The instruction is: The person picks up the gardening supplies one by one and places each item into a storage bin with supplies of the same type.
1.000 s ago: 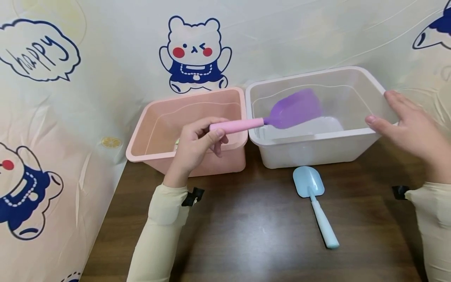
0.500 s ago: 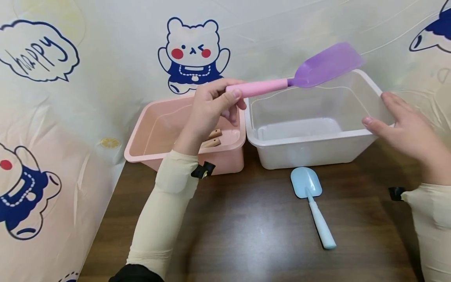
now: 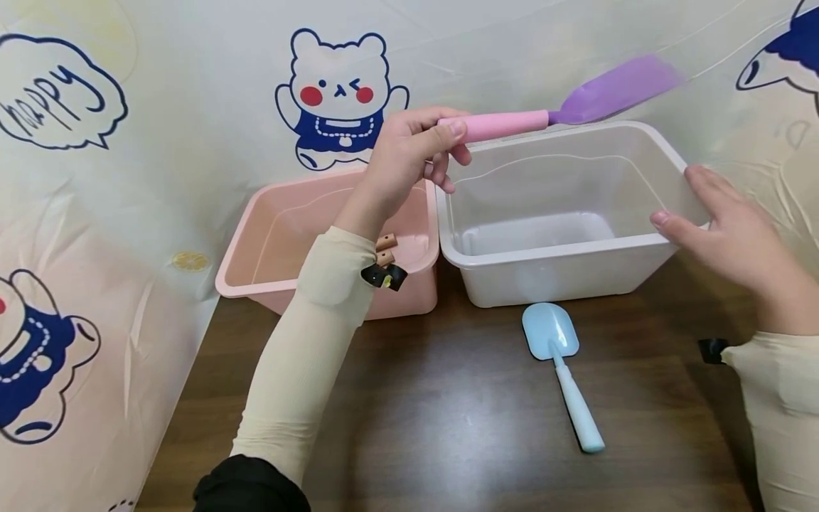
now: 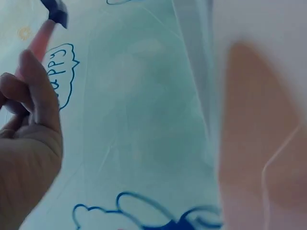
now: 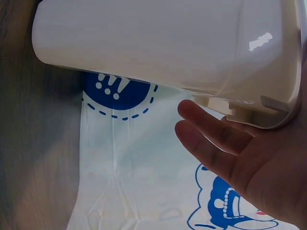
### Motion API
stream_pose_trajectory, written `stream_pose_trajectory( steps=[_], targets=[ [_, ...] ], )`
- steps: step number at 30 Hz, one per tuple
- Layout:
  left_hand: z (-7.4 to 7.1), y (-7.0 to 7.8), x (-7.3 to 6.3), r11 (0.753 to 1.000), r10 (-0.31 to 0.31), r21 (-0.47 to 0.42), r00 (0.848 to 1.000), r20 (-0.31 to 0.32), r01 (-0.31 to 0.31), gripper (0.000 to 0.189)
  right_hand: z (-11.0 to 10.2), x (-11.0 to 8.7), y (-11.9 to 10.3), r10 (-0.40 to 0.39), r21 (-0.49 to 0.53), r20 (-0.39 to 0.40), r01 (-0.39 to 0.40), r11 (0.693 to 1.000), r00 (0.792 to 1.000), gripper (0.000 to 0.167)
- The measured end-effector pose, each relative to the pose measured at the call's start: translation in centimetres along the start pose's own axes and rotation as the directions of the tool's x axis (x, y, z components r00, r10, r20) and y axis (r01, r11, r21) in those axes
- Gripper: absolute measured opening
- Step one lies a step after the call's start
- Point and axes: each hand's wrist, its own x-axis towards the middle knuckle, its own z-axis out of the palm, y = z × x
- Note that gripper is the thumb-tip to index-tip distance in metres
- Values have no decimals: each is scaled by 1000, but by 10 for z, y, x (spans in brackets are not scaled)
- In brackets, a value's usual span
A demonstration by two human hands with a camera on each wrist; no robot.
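My left hand (image 3: 412, 153) pinches the pink handle end of a toy shovel (image 3: 614, 92) with a purple blade. The shovel is raised above the back rim of a white plastic bin (image 3: 544, 259), its blade pointing right. In the left wrist view the pink handle (image 4: 42, 40) comes out between thumb and fingers. My right hand (image 3: 742, 227) holds the white bin's right rim, thumb over the edge. Its other fingers (image 5: 211, 129) lie outside, below the rim, in the right wrist view.
A pink bin (image 3: 269, 235) stands against the white bin's left side, with small brown wooden pieces (image 3: 386, 249) inside, partly hidden by my left wrist. A light-blue toy shovel (image 3: 569, 377) lies on the dark wooden table (image 3: 448, 427) in front. Patterned cloth (image 3: 192, 107) covers the wall behind.
My left hand has lifted the toy shovel up and to the right, from over the two bins to above the white bin's back rim. The right hand stays at the white bin's rim.
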Motion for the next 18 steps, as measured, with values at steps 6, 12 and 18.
stream_pose_trajectory(
  steps=[6, 12, 18],
  targets=[
    [8, 0, 17, 998, -9, -60, 1000, 9, 9, 22, -1, 0, 2, 13, -2, -1, -13, 1000, 1000, 85],
    [18, -6, 33, 990, -100, -102, 995, -17, 98, 18, -2, 0, 3, 13, 2, -5, -13, 1000, 1000, 86],
    [17, -17, 49, 979, -168, -121, 985, -39, 162, 17, -1, 1, 2, 6, 17, -4, -5, 1000, 1000, 85]
  ],
)
